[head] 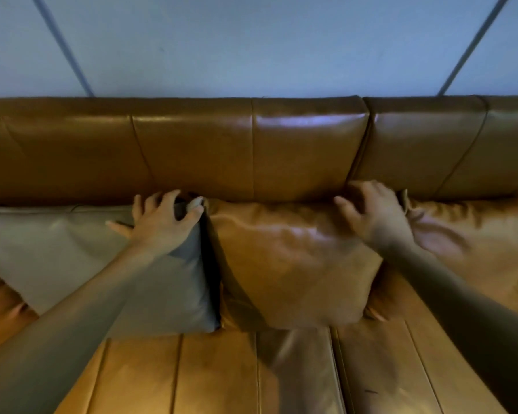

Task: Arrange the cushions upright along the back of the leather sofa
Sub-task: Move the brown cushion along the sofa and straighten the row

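Three cushions lean upright against the backrest (192,150) of a tan leather sofa. A grey cushion (72,252) stands at the left, a tan cushion (287,264) in the middle and another tan cushion (476,234) at the right. My left hand (159,222) lies on the grey cushion's top right corner, fingers curled over its edge. At the middle cushion's top right corner, my right hand (374,213) has its fingers spread, blurred, and I cannot tell whether it touches the leather.
The sofa seat (222,377) stretches across the foreground below the cushions. Behind the backrest rises a pale blue wall (257,43) with two dark diagonal lines.
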`<action>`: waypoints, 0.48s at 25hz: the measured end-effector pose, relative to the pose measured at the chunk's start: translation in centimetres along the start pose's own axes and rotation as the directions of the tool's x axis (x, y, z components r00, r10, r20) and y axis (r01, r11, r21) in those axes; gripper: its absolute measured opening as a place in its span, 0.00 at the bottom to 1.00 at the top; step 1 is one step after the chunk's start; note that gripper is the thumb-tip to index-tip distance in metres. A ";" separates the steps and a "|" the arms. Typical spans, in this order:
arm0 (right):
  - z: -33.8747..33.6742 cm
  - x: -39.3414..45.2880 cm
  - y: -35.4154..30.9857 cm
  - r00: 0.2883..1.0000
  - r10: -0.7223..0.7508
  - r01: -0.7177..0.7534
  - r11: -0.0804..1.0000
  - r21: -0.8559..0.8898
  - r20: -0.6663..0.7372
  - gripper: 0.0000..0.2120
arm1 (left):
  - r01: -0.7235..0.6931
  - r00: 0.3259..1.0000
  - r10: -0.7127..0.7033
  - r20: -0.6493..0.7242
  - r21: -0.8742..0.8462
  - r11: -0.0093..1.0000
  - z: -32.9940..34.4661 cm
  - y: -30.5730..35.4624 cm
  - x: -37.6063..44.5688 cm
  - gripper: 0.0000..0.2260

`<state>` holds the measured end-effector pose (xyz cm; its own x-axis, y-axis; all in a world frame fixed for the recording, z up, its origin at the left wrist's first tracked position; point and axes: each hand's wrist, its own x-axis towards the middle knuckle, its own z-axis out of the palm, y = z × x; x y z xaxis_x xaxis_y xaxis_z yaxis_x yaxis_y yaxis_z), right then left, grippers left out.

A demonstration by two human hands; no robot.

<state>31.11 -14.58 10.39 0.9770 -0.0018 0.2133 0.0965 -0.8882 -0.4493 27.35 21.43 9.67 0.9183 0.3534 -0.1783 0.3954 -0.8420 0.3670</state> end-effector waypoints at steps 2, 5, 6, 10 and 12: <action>-2.2 0.4 5.2 0.959 0.217 -0.226 0.973 -0.034 -0.181 0.26 | 0.012 1.000 -0.013 0.028 0.047 0.999 0.6 -0.3 -0.6 0.32; -4.0 0.5 12.0 0.894 0.447 -0.448 0.893 -0.039 -0.015 0.34 | 0.009 1.000 -0.009 -0.011 0.013 1.000 1.7 0.8 -1.0 0.33; -3.9 0.3 13.0 0.894 0.445 -0.441 0.895 -0.061 0.058 0.35 | 0.016 0.999 -0.016 -0.031 0.014 1.000 1.9 1.1 -1.1 0.33; -2.4 0.0 13.0 0.875 0.471 -0.479 0.875 0.068 0.106 0.38 | 0.029 0.999 -0.025 -0.037 0.111 0.993 3.0 0.3 0.2 0.40; -2.2 0.2 13.2 0.857 0.499 -0.511 0.856 0.076 0.132 0.40 | 0.019 0.999 -0.015 -0.030 0.136 0.990 3.3 -0.2 1.0 0.44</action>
<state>32.11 -27.31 6.43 0.9101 -0.3840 -0.1558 -0.4016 -0.7246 -0.5600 28.16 20.58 6.44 0.9125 0.3780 -0.1564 0.4062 -0.8829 0.2355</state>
